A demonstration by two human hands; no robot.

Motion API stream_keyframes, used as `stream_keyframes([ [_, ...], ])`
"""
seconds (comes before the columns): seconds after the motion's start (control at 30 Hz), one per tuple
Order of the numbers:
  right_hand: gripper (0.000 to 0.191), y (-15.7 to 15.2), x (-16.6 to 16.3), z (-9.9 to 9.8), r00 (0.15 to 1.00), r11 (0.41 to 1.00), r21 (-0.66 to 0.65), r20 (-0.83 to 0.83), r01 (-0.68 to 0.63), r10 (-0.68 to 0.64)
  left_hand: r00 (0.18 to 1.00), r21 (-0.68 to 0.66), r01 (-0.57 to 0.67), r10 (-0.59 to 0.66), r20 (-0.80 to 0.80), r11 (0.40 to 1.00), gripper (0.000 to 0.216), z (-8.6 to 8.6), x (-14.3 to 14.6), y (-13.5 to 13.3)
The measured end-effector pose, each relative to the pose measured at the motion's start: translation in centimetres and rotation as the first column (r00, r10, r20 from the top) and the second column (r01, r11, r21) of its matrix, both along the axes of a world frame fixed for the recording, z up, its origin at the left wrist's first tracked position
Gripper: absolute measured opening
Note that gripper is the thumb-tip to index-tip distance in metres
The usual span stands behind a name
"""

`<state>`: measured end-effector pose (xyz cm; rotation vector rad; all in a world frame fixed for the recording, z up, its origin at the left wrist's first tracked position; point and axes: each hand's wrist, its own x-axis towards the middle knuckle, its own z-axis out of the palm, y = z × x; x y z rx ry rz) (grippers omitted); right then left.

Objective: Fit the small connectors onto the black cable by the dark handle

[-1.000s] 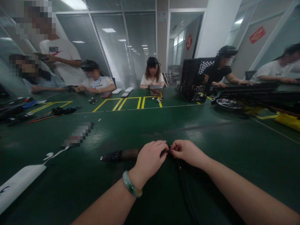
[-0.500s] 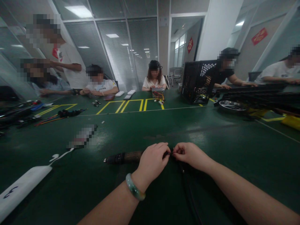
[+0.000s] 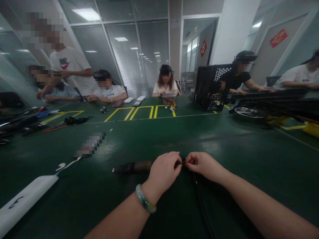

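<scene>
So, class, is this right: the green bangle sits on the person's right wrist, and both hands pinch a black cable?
No: the green bangle sits on the left wrist, not the right, as the head view shows. The left hand and right hand do pinch a black cable.

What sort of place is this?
Probably an electronics assembly workshop: a long green workbench mat, yellow tape outlines, a black computer case and colored wire bundles, with the left hand and right hand pinching a black cable.
</scene>
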<state>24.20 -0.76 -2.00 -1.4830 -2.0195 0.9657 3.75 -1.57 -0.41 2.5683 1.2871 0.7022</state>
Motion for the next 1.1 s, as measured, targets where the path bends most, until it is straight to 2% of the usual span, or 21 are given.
stream_keyframes([
  [0.23,0.013,-0.1,0.0,0.5,1.000,1.000,-0.007,-0.012,-0.003,0.003,0.999,0.008,0.034,-0.034,-0.021,0.999,0.016,0.1,0.1,-0.1],
  [0.37,0.014,-0.3,0.0,1.0,1.000,0.999,-0.034,-0.005,-0.002,0.001,1.000,0.002,0.003,-0.003,-0.018,1.000,0.020,0.1,0.2,-0.1],
  [0.47,0.014,-0.4,0.0,1.2,1.000,0.998,-0.060,-0.014,-0.002,0.001,0.999,-0.014,-0.023,0.023,-0.022,1.000,0.015,0.2,0.1,-0.1],
  [0.6,0.014,-0.3,0.0,1.0,0.999,0.996,-0.088,-0.044,-0.009,0.005,1.000,-0.009,0.003,-0.003,-0.022,1.000,0.010,0.2,0.0,-0.1],
  [0.83,0.014,-0.3,-0.1,1.2,1.000,0.997,-0.081,-0.018,-0.001,-0.001,0.999,-0.002,0.035,-0.035,-0.011,0.999,0.012,0.1,0.1,0.0],
  [1.1,0.016,-0.4,0.0,1.1,0.999,0.997,-0.077,-0.033,-0.008,0.006,0.999,-0.003,0.018,-0.018,-0.030,1.000,0.015,0.5,0.2,-0.2],
])
